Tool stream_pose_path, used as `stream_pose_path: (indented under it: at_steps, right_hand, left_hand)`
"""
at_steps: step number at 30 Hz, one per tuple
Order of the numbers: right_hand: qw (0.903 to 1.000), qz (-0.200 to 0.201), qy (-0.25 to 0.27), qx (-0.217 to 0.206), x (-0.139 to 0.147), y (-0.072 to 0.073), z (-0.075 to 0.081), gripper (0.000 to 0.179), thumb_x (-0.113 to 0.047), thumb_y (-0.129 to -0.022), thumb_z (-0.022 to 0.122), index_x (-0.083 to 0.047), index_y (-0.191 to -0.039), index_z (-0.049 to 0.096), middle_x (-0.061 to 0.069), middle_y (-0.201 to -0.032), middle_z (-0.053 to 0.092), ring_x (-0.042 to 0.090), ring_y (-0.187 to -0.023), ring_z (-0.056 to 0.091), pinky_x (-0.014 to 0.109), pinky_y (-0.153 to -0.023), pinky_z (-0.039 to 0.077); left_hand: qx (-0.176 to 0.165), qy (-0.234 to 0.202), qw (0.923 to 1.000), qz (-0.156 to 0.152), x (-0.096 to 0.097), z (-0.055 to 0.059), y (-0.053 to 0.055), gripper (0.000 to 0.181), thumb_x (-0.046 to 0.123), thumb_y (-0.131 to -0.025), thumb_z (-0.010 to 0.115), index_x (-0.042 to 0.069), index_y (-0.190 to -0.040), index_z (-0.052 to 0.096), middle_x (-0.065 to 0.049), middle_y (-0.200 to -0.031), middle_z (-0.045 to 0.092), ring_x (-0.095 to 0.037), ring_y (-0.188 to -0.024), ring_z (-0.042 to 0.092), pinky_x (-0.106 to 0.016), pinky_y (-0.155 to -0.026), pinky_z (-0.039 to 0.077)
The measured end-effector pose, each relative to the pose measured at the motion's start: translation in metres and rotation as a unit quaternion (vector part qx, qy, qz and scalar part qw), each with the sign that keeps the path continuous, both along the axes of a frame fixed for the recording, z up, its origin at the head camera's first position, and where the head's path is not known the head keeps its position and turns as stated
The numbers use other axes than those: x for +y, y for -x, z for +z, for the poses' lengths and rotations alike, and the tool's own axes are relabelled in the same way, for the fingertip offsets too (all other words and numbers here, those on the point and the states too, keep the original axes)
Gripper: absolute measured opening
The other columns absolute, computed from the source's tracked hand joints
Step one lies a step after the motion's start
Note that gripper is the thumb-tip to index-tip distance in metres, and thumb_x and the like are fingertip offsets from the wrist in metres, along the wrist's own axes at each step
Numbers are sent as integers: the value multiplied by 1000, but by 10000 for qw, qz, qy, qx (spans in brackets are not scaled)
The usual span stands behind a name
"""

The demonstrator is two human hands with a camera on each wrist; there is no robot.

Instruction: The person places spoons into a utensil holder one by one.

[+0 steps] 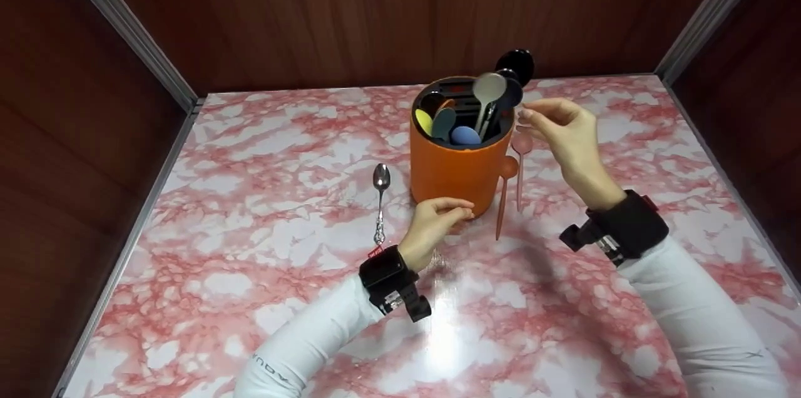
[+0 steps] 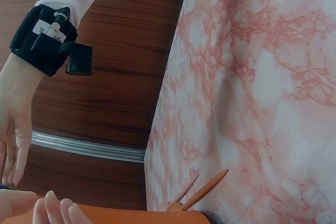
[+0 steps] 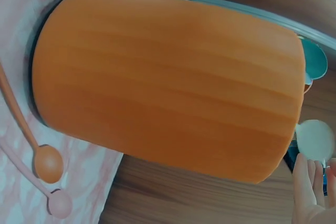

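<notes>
An orange utensil holder (image 1: 460, 176) with a black slotted top stands upright, filled with several spoons. A pale grey spoon (image 1: 489, 88) leans out at its right side, beside dark ones. My right hand (image 1: 572, 135) is raised by the holder's right rim, thumb and fingertips close together near those spoon heads. In the right wrist view, its fingers overlap the pale spoon's edge (image 3: 316, 139). My left hand (image 1: 433, 223) is low at the holder's front, its fingers extended along the orange wall. A blue spoon (image 1: 465, 135), a yellow one and a dark green one sit along the front rim.
A silver spoon (image 1: 380, 198) with an ornate handle lies left of the holder. On its right lie an orange-brown spoon (image 1: 502, 198) and a pink spoon (image 1: 520, 146). Wooden panels (image 1: 388, 16) with metal corner strips enclose the marbled tabletop (image 1: 250, 210).
</notes>
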State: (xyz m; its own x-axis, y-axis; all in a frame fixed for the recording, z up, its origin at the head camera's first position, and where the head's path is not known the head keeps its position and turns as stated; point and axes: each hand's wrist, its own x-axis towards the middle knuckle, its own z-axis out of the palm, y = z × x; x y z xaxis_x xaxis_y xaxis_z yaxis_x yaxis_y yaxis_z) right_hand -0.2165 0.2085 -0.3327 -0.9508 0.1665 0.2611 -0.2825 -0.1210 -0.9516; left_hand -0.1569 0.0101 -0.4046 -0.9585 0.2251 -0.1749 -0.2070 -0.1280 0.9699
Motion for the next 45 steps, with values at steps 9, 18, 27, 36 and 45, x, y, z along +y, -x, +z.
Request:
stream_pose_path:
  at_steps: [9,18,27,36,45]
  right_hand:
    - [9991,-24,-3,-421,16,6,-17,11,1,-89,67,-8,-87,74,1,-80,70,11,-75,67,22,-73,58]
    - [9975,227,248,-627,37,14,-38,13,4,-91,62,-4,-90,73,3,-81,71,12,-74,69,22,-72,58]
    - [9941,399,283,-966,47,21,-59,12,5,-92,60,-3,-92,69,3,-84,69,13,-77,68,25,-74,59]
    - [9902,539,24,-1287,48,25,-82,17,6,-94,56,-7,-91,67,-1,-82,68,10,-73,68,24,-74,59]
    - [9806,438,-711,-1776,46,25,-107,19,3,-94,54,12,-110,58,-6,-81,65,7,-72,67,24,-74,58]
  left_hand:
    - [-166,-65,9998,66,-4,-4,0,21,-6,-90,57,-16,-108,64,-19,-93,70,-9,-69,61,-26,-71,58]
    - [-170,-177,9997,61,-11,-11,-3,21,-4,-91,56,-15,-107,63,-15,-88,70,-10,-68,61,-21,-64,54]
    - [-376,-155,9991,114,-15,-24,-3,18,-2,-93,57,-12,-106,64,-13,-86,69,-14,-71,61,-35,-77,58]
    - [-573,-117,9981,180,-17,-35,-3,19,-3,-92,55,-11,-107,63,-16,-92,68,-12,-70,60,-30,-74,58]
    - [-964,-191,9948,273,-15,-44,-6,19,2,-93,56,-8,-107,65,-9,-87,67,-11,-65,58,-21,-54,51]
